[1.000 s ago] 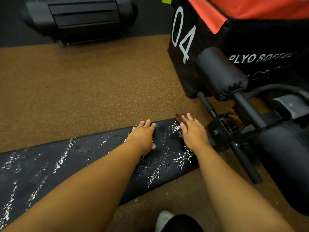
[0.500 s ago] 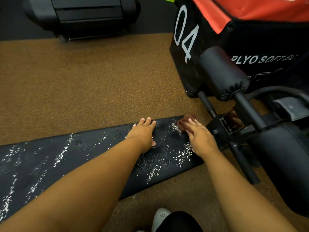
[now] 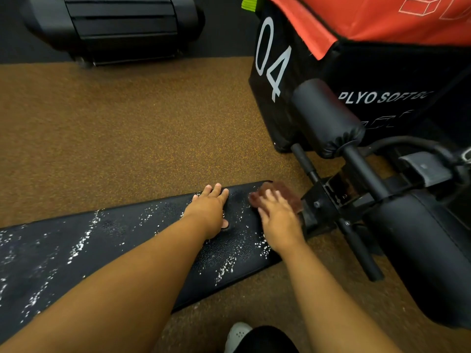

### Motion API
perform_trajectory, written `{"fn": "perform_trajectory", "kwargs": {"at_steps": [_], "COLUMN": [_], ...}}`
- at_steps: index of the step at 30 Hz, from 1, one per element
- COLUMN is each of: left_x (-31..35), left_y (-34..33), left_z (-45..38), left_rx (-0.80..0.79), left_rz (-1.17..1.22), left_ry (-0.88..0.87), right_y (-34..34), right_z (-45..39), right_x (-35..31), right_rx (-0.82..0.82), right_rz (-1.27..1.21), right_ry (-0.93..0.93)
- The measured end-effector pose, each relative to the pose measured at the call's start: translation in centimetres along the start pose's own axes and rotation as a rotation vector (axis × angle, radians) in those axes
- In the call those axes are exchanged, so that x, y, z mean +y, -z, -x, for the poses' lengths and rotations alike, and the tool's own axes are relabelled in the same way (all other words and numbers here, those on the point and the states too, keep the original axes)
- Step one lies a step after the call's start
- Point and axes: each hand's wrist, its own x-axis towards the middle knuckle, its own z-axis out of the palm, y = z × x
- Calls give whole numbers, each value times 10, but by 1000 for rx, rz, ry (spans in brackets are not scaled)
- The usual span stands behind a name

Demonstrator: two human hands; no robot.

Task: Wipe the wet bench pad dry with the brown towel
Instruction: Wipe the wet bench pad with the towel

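Observation:
A long black bench pad [image 3: 109,240] runs from the lower left to the middle, speckled with white water droplets. My left hand [image 3: 210,211] lies flat on it with fingers spread, holding nothing. My right hand [image 3: 276,220] presses down on the brown towel [image 3: 285,193] at the pad's far right end, next to the black metal frame. Most of the towel is hidden under my fingers; only its far edge shows.
A black metal bench frame [image 3: 328,200] with roller pads [image 3: 326,118] stands right of the pad. Behind it sits a black and red plyo soft box [image 3: 369,59]. A black machine base [image 3: 114,26] is at the top left. Brown speckled floor [image 3: 114,136] lies beyond the pad. My white shoe [image 3: 237,336] shows at the bottom.
My right hand has slid with the towel toward the pad's far right corner, so more towel shows beyond the fingers. The left hand has stayed flat in place.

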Motion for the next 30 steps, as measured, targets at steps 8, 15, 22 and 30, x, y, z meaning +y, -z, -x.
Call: {"fn": "perform_trajectory", "kwargs": {"at_steps": [8, 15, 22, 30], "left_x": [0, 0, 1, 2], "left_y": [-2, -3, -2, -1], "left_z": [1, -1, 0, 0], "left_rx": [0, 1, -3, -5], "left_rz": [-4, -14, -23, -15], "left_ry": [2, 4, 10, 13], "right_y": [13, 25, 69, 49], "right_z": [13, 65, 47, 26], "right_x": [25, 28, 22, 21], "right_rx": [98, -8, 329, -187], "right_rz": [20, -192, -631, 216], "right_ry": [-214, 102, -256, -39]}}
